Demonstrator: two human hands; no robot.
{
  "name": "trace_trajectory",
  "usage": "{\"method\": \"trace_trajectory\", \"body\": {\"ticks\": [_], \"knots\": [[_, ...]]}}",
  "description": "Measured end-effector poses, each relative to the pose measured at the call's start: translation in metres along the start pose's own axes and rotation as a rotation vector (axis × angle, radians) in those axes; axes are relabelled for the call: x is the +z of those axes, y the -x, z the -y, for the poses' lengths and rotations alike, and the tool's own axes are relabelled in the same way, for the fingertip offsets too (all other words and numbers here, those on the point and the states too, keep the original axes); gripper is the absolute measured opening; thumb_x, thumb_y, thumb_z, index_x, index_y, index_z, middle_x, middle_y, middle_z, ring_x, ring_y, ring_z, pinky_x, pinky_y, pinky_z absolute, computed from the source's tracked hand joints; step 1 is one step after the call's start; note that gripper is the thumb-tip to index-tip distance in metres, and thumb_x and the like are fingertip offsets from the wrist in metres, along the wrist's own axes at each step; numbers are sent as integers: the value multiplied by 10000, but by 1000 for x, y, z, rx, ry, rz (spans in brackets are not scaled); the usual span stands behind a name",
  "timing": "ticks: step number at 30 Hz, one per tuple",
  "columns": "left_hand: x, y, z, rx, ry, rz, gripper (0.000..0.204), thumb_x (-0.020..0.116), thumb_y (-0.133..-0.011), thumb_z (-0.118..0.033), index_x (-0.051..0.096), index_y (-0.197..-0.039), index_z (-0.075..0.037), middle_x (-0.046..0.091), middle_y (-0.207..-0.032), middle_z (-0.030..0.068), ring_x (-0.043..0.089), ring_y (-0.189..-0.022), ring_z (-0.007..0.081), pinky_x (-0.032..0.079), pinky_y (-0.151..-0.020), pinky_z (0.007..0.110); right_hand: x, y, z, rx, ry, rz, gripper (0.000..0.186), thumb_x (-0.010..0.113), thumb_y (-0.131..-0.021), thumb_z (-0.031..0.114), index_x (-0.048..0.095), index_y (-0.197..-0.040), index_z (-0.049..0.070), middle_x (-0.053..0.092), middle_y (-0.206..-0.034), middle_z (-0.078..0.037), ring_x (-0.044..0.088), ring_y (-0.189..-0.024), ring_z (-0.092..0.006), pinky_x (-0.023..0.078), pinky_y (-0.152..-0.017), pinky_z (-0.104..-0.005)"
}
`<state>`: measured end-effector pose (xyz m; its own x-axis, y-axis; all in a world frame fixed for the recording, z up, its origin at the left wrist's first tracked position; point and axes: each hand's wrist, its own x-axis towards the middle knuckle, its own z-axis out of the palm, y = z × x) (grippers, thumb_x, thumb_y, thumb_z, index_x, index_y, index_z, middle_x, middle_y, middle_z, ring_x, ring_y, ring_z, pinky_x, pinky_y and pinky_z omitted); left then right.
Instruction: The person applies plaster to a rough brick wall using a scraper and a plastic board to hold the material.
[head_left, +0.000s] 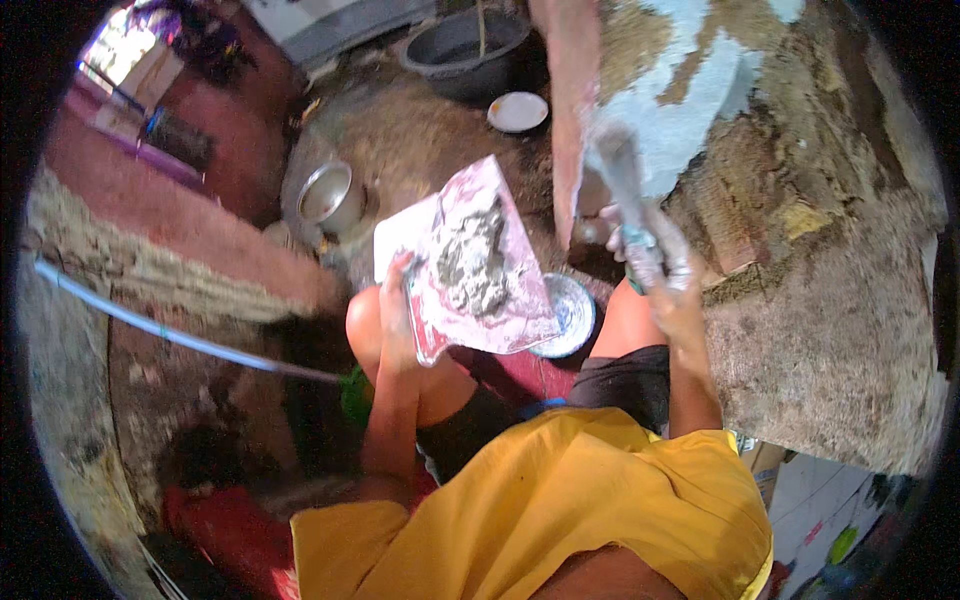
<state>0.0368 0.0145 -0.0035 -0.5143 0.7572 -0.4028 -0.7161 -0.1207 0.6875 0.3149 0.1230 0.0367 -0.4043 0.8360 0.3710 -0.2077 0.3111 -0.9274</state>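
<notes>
My left hand [397, 305] grips the near-left edge of a pinkish flat board [488, 182], tilted above my knees. A lump of wet grey mortar [473, 262] sits on the board. On the right, my right hand [668, 265] is closed round the handle of a trowel [618, 165], its blade pointing up and smeared by motion. That blade is in front of the wall corner, beside a pale smooth plaster patch [735, 90]; whether it touches the wall I cannot tell. Grey residue coats my right fingers. A round tub with a whitish inside [572, 312] is partly hidden behind the board.
A metal pot [338, 205], a white plate [518, 113] and a large black basin [465, 70] are on the floor ahead. A low, broken-edged wall [200, 235] runs along the left. A pale blue hose [190, 335] crosses below it. Rough wall [840, 330] borders my right side.
</notes>
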Motion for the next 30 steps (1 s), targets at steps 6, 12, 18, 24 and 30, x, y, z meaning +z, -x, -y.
{"method": "trace_trajectory", "body": {"ticks": [6, 12, 18, 24, 30], "knots": [[-9, 11, -5, -7, 112, 177, 439, 576, -872, -364, 574, -1086, 20, 643, -980, 121, 632, -818, 230, 513, -742, 373, 40, -3, -47, -393, 275, 259, 480, 519, -775, -75, 590, -1218, 96, 552, -1210, -130, 552, -1043, -267, 443, -887, -361], [-17, 11, -9, 33, 125, 155, 410, 587, -866, -347, 592, -1037, 26, 644, -936, 115, 626, -782, 210, 508, -717, 355, 45, 0, -64, -482, 524, 298, 628, 560, -658, -94, 609, -1217, 189, 552, -1211, -112, 552, -1020, -313, 451, -854, -406], [-21, 11, -9, 63, 133, 127, 384, 597, -861, -330, 610, -988, 32, 646, -892, 109, 620, -745, 191, 502, -692, 336, 26, 11, -52, -457, 625, 312, 572, 566, -688, -60, 625, -1197, 193, 571, -1186, -101, 554, -991, -313, 443, -865, -399], [-23, 15, -15, 92, 134, 100, 362, 608, -855, -313, 628, -940, 39, 648, -848, 102, 615, -709, 171, 497, -666, 317, 5, 15, -47, -378, 754, 383, 441, 541, -733, -49, 640, -1144, 79, 572, -1187, -156, 550, -1051, -346, 431, -889, -407], [-17, 13, -13, 171, 39, 2, 344, 619, -850, -295, 646, -891, 45, 649, -805, 96, 609, -672, 151, 492, -641, 298, -19, 28, -65, -298, 791, 260, 401, 534, -742, 24, 630, -1130, 65, 569, -1186, -161, 535, -1075, -343, 415, -909, -411]]}}
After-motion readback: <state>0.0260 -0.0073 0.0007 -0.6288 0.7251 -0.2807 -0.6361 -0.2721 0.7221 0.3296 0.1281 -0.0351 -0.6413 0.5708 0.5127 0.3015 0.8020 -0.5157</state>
